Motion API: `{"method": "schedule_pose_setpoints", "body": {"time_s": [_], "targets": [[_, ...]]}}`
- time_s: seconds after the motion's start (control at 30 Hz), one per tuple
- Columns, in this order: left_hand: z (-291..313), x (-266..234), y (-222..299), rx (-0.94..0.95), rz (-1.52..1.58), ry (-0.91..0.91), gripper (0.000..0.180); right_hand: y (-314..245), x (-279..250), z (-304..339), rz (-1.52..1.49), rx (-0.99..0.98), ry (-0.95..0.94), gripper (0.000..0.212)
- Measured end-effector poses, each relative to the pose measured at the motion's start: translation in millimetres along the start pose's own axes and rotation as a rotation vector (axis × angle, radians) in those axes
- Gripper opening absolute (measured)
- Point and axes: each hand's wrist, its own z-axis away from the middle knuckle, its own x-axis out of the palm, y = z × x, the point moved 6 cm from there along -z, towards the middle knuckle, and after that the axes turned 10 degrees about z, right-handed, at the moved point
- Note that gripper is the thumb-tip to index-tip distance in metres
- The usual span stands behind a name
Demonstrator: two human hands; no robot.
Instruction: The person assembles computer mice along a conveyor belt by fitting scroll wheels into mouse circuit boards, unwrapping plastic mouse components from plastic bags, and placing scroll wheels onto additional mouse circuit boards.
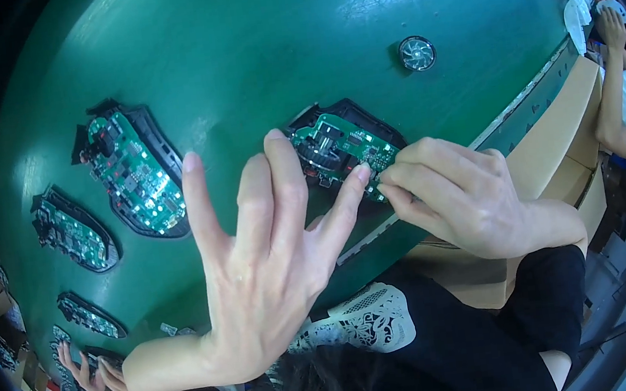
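Observation:
A black mouse-shaped shell base [387, 131] with a green circuit board [357, 142] lies on the table in front of me; a dark ridged wheel [317, 153] sits in the board's left part. My left hand [264, 278] reaches over it with fingers stretched apart. Its thumb tip presses on the board, and its index fingertip is at the board's left edge. My right hand [460, 198] is pinched at the board's right end, its thumb and fingertips together. Whatever those fingertips hold is hidden or too small to name.
Several similar bases with boards, including a large one [137, 173], lie along the left of the green table [235, 57]. Beyond the right hand is a round spoked disc [417, 53]. A cardboard box [547, 149] stands at right. Other people's hands [95, 382] show at both sides.

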Motion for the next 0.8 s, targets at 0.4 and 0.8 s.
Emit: {"method": "schedule_pose_setpoints", "body": {"time_s": [0.4, 0.8], "targets": [[-2.2, 3.1, -2.0, 0.013, -0.011, 0.012, 0.064, 15.0, -2.2, 9.1, -0.077, -0.053, 0.081, 0.024], [-4.9, -11.7, -15.4, 0.088, 0.086, 0.117, 0.048, 13.0, -43.3, -29.3, 0.452, -0.157, 0.259, 0.047]]}}
